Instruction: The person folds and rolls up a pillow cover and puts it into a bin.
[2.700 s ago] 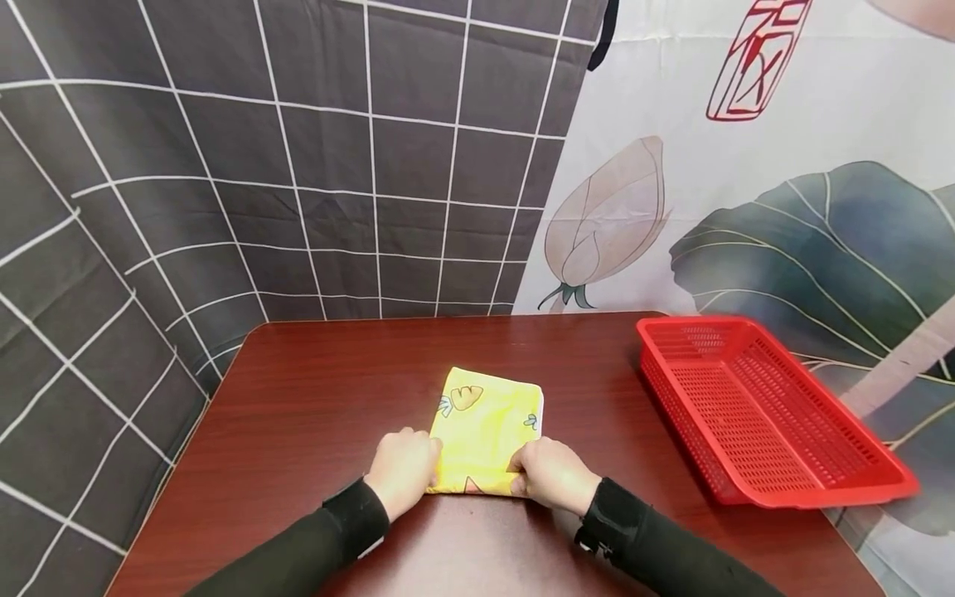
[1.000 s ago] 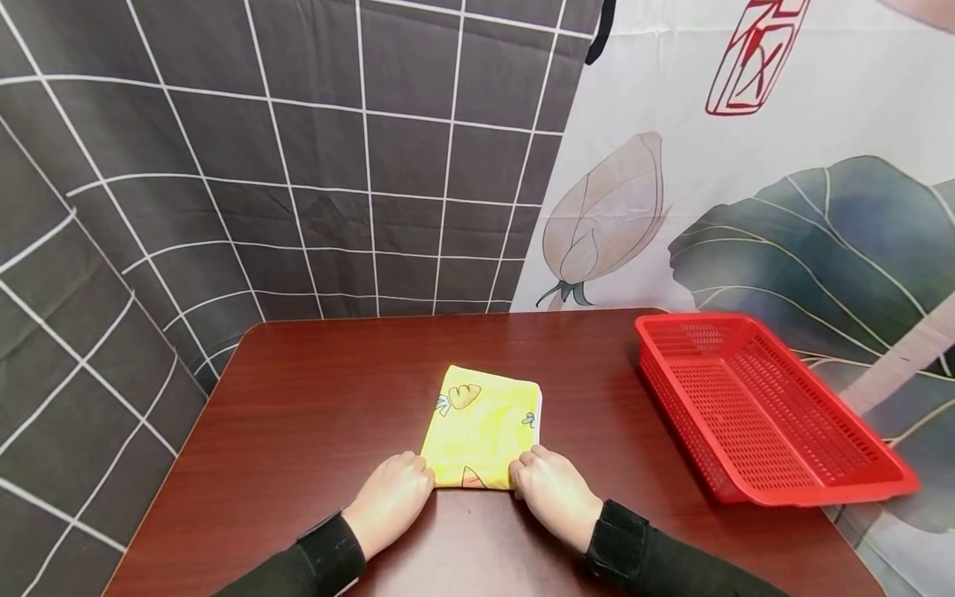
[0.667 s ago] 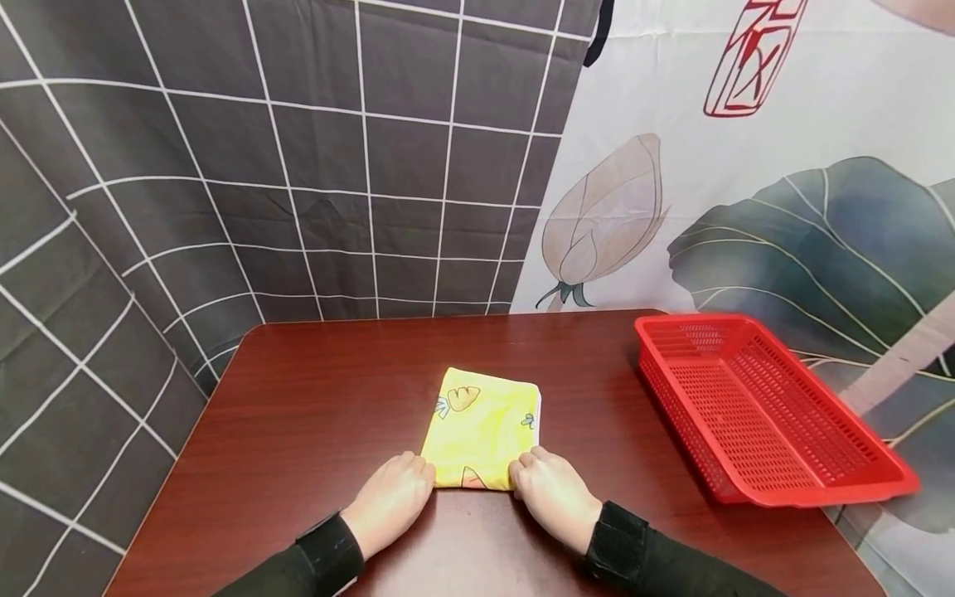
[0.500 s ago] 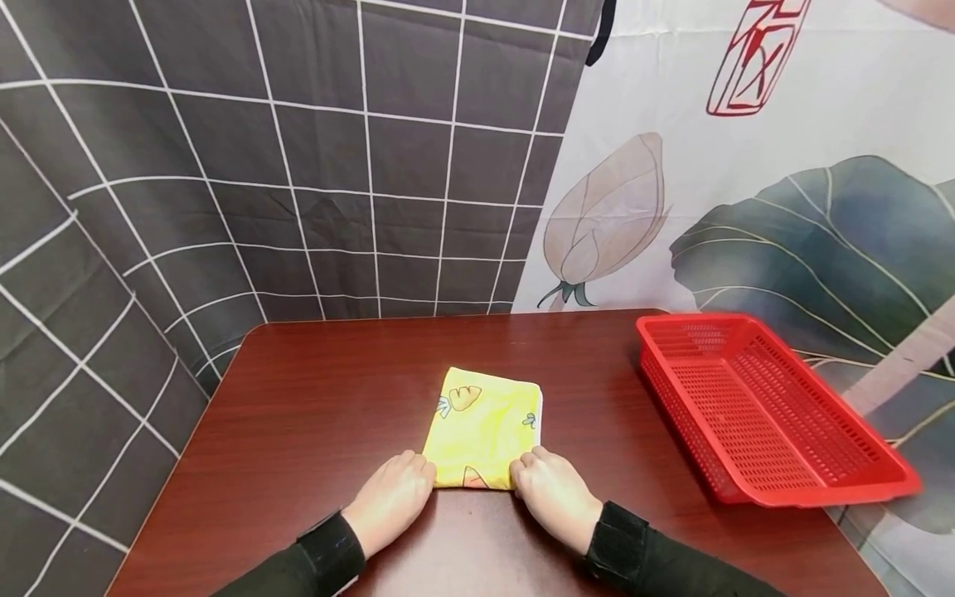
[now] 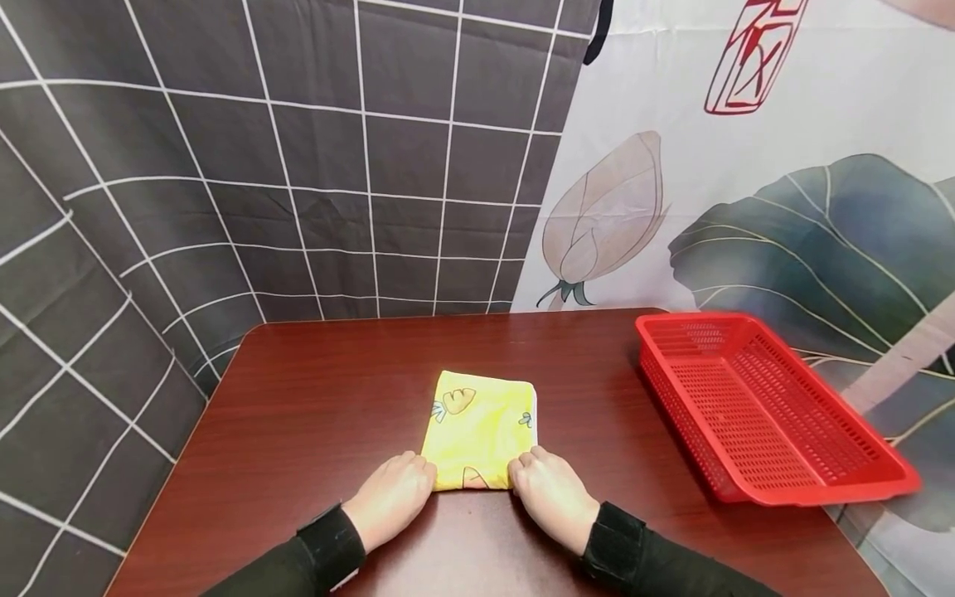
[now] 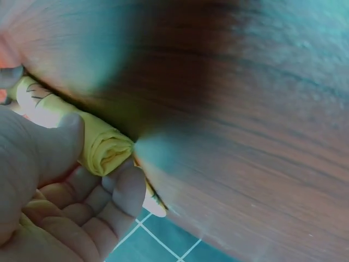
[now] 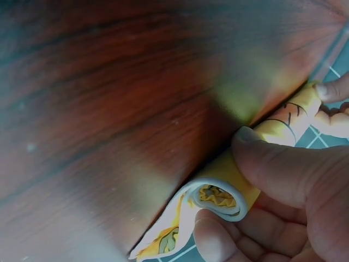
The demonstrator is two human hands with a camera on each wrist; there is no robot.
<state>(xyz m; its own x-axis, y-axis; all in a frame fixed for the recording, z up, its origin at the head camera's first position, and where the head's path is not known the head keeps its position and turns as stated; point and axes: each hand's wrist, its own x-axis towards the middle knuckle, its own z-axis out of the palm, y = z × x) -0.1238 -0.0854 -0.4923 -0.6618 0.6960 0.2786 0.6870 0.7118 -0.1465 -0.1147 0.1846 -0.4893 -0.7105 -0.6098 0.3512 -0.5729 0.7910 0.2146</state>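
A yellow cloth [image 5: 481,427] with carrot-like drawings lies on the brown table, its near edge rolled into a tube and its far part flat. My left hand [image 5: 391,502] holds the left end of the roll. At the right end, my right hand [image 5: 554,497] grips the roll the same way. The left wrist view shows the coiled yellow end [image 6: 106,153] between thumb and fingers. In the right wrist view the rolled end [image 7: 221,196] shows a white edge around a gathered yellow core, with the thumb on top and fingers beneath.
A red perforated plastic basket [image 5: 776,414] stands at the table's right side. Behind the brown table [image 5: 336,381] hang a dark grey cloth with white grid lines [image 5: 336,149] and a white cloth with lotus prints [image 5: 604,215].
Since the earliest frame, both hands have shifted to the cloth's near corners, and the orange print at the near edge shows more. In the last half second the cloth's far part moved slightly left.
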